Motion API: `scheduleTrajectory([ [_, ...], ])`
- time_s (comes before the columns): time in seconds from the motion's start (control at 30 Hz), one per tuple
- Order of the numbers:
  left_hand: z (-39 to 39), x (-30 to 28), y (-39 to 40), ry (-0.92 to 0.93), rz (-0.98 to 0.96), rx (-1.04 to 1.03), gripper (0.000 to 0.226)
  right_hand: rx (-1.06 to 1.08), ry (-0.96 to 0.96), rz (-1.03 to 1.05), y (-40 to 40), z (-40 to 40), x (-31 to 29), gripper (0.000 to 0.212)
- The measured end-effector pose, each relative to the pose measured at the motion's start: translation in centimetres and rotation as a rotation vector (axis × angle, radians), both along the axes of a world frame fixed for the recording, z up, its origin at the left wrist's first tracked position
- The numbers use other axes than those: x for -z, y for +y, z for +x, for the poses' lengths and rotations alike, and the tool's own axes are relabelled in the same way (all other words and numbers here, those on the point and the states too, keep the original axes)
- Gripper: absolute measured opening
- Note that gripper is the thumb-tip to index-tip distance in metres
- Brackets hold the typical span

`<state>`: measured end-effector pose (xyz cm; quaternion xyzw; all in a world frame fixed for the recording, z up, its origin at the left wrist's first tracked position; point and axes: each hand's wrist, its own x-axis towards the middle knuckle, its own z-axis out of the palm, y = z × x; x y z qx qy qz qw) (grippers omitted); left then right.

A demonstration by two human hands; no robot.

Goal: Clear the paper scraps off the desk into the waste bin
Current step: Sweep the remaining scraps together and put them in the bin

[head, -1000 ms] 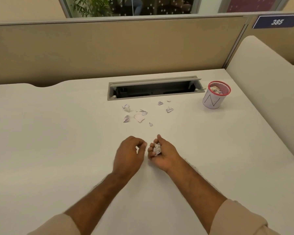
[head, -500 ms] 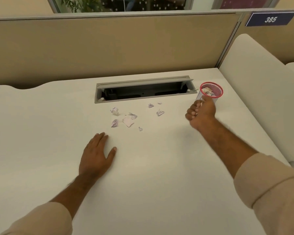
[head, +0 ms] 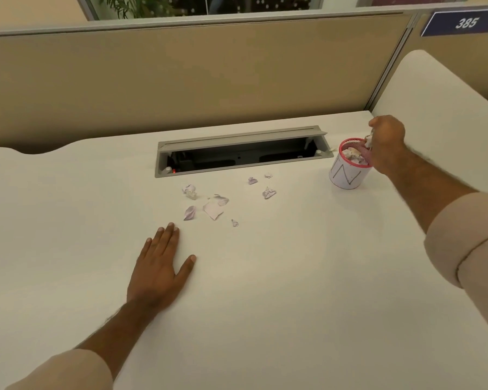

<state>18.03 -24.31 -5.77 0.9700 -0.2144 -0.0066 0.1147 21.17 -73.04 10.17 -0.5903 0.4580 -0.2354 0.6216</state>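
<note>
Right hand (head: 385,142) pinches a crumpled paper wad (head: 368,141) over the pink-rimmed white waste bin (head: 347,175); release seems next. Left hand (head: 159,270) rests flat, fingers straight, on the white counter (head: 265,291) near remaining scraps (head: 213,210).

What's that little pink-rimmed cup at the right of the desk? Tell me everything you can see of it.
The waste bin is a small round cup of pink wire mesh, wrapped outside in white paper with hand-drawn dark strokes. It stands upright on the white desk, right of the open cable tray. Crumpled paper fills it near the rim. The right hand is over its far rim, holding a paper scrap.
</note>
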Motion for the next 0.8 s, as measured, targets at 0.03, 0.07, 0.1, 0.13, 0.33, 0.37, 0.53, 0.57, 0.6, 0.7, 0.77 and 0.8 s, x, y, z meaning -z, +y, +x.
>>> scheduleTrajectory([
  [0.03, 0.0, 0.0, 0.0, -0.002, 0.001, 0.000, 0.077, -0.088, 0.052, -0.105, -0.2, 0.0, 0.5, 0.018],
  [0.07, 0.0, 0.0, 0.0, -0.003, 0.003, -0.001, 0.077, -0.143, 0.096, -0.217, -0.3, 0.0, 1.0, 0.018],
  [0.1, 0.0, 0.0, 0.0, -0.004, 0.004, -0.001, 0.078, -0.160, 0.143, -0.326, -0.4, 0.0, 1.5, 0.018],
  [0.13, 0.1, 0.1, 0.0, -0.005, 0.004, -0.001, 0.078, -0.155, 0.188, -0.431, -0.4, 0.0, 1.9, 0.018],
  [0.33, 0.1, 0.1, 0.0, -0.009, -0.002, -0.002, 0.078, -0.267, 0.350, -0.739, -0.8, -0.4, 2.9, 0.013],
  [0.37, 0.1, 0.1, 0.0, -0.008, -0.005, -0.002, 0.078, -0.291, 0.386, -0.783, -0.8, -0.5, 2.8, 0.012],
  [0.53, 0.1, 0.2, 0.0, -0.008, -0.009, -0.006, 0.078, -0.342, 0.583, -0.939, -0.8, -0.7, 1.9, 0.022],
  [0.57, 0.1, 0.2, 0.0, -0.008, -0.008, -0.007, 0.078, -0.361, 0.621, -0.960, -0.8, -0.7, 1.7, 0.024],
  [0.6, 0.1, 0.2, 0.0, -0.008, -0.008, -0.008, 0.079, -0.389, 0.650, -0.973, -0.7, -0.7, 1.6, 0.024],
  [0.7, 0.1, 0.2, 0.0, -0.008, -0.017, -0.009, 0.078, -0.471, 0.694, -0.993, -0.6, -0.6, 1.3, 0.024],
  [0.77, 0.2, 0.2, 0.0, -0.007, -0.021, -0.008, 0.078, -0.495, 0.761, -1.023, -0.5, -0.6, 1.1, 0.028],
  [0.8, 0.2, 0.2, 0.0, -0.006, -0.025, -0.007, 0.078, -0.497, 0.805, -1.039, -0.4, -0.6, 0.9, 0.032],
])
